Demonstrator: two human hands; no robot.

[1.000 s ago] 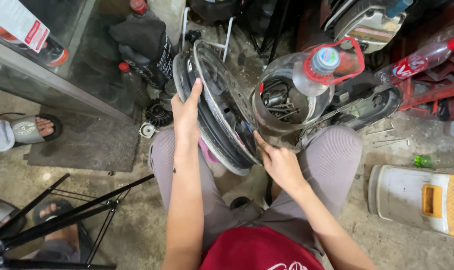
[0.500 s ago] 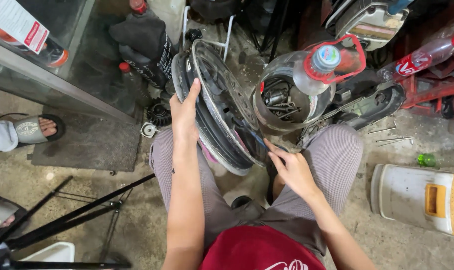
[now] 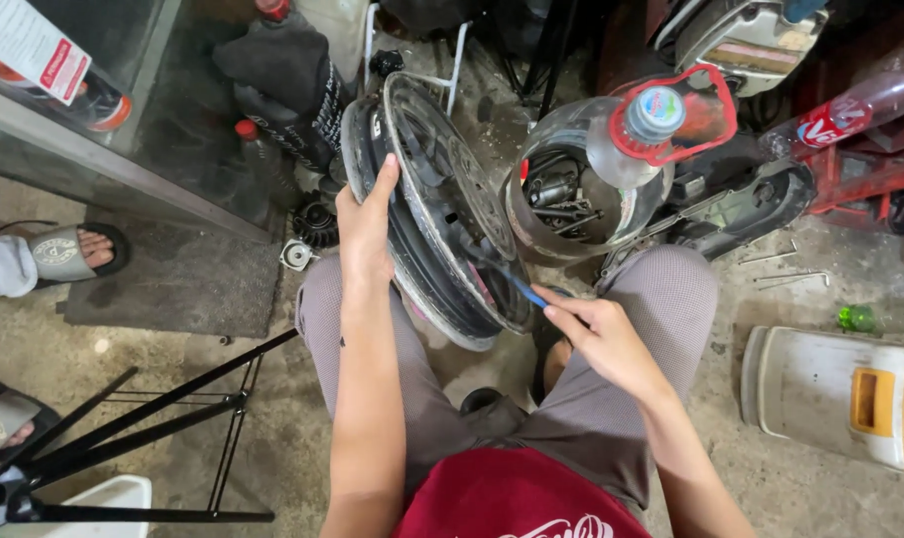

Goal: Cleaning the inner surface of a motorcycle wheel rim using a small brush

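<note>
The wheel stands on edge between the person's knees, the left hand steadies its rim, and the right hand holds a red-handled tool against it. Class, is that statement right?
Not quite. In the head view the wheel does stand on edge between the knees with the left hand on its rim, but the tool in the right hand has a blue handle, not red.
</note>
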